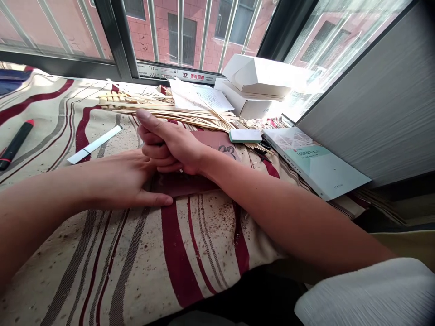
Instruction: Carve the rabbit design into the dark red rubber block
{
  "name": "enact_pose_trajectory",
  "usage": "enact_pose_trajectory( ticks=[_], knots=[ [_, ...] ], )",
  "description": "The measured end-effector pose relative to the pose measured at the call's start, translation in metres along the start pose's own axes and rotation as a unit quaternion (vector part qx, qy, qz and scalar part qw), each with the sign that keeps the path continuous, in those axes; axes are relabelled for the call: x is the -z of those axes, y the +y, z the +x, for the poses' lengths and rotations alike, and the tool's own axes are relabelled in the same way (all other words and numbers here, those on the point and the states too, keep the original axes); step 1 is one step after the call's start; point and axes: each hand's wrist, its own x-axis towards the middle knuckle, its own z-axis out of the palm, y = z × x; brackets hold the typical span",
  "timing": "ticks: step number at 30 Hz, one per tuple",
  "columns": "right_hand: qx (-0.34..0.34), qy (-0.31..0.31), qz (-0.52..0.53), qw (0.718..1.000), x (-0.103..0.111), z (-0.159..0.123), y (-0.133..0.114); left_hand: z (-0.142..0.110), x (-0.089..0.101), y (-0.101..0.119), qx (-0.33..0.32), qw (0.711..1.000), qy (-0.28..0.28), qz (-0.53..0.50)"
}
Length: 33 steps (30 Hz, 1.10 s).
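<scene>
My left hand (125, 179) lies flat with its fingers apart, resting on the edge of a dark red-brown sheet, perhaps sandpaper (185, 184). My right hand (170, 149) sits above that sheet, its fingers curled shut and its thumb stretched out toward the far side. Whatever its closed fingers may hide, I cannot tell. Just beyond the right thumb lies a pile of thin bamboo strips (166, 108), some woven together at the far left. A small white-and-green block (245, 136) rests on the strips to the right of my hands.
A striped cloth (176, 235) scattered with dust covers the surface. On it are a black-and-red marker (15, 145), a white strip (95, 145), a green-and-white book (316, 163), papers (200, 96) and white boxes (253, 83). A barred window (176, 36) runs along the far edge.
</scene>
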Motion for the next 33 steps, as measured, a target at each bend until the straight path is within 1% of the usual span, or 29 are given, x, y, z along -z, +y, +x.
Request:
enact_pose_trajectory(
  ticks=[2, 5, 8, 11, 14, 16, 18, 19, 20, 23, 24, 25, 28, 30, 31, 33],
  knots=[
    [-0.006, 0.004, 0.024, 1.000, 0.003, 0.000, -0.001, 0.000, 0.001, 0.000, 0.005, 1.000, -0.004, 0.000],
    [-0.004, -0.018, 0.056, 0.998, 0.006, 0.001, 0.000, 0.000, 0.002, 0.002, 0.013, 1.000, -0.012, -0.004],
    [-0.014, -0.026, 0.061, 0.998, 0.008, 0.002, 0.001, 0.000, 0.004, 0.005, 0.009, 1.000, -0.012, 0.000],
    [-0.022, 0.002, 0.061, 0.998, 0.008, 0.002, 0.001, 0.001, 0.005, 0.006, 0.018, 1.000, -0.023, 0.004],
    [-0.008, 0.054, 0.065, 0.996, 0.006, 0.001, 0.001, 0.001, 0.005, 0.003, 0.023, 0.999, -0.037, -0.003],
    [0.007, 0.097, 0.066, 0.993, 0.005, -0.001, 0.000, 0.000, 0.005, 0.000, 0.011, 0.999, -0.038, -0.008],
    [0.016, 0.113, 0.060, 0.992, 0.004, -0.003, -0.002, -0.001, 0.006, 0.000, -0.006, 0.999, -0.033, -0.015],
    [0.015, 0.104, 0.055, 0.993, 0.004, -0.004, -0.003, -0.002, 0.007, 0.000, -0.010, 0.999, -0.029, -0.019],
    [0.007, 0.080, 0.050, 0.996, 0.004, -0.005, -0.004, -0.003, 0.007, 0.000, -0.012, 0.999, -0.025, -0.023],
    [-0.032, -0.026, 0.045, 0.998, 0.008, -0.003, -0.005, -0.004, 0.006, 0.001, -0.005, 0.999, -0.022, -0.029],
    [-0.039, -0.045, 0.047, 0.997, 0.009, -0.001, -0.004, -0.004, 0.006, 0.001, -0.001, 0.999, -0.023, -0.030],
    [-0.039, -0.051, 0.048, 0.997, 0.009, 0.001, -0.003, -0.004, 0.006, 0.001, 0.001, 0.999, -0.024, -0.031],
    [-0.038, -0.038, 0.033, 0.998, 0.006, 0.004, 0.000, -0.004, 0.007, 0.003, -0.002, 0.999, -0.014, -0.035],
    [-0.070, -0.022, 0.012, 0.997, 0.001, 0.000, -0.003, -0.003, 0.008, 0.003, -0.003, 0.999, -0.015, -0.041],
    [-0.088, -0.006, 0.005, 0.996, 0.000, -0.003, -0.007, -0.003, 0.008, 0.003, 0.001, 0.999, -0.018, -0.040],
    [-0.084, 0.051, 0.013, 0.995, 0.002, -0.015, -0.021, -0.001, 0.007, 0.000, 0.020, 0.999, -0.025, -0.029]
  ],
)
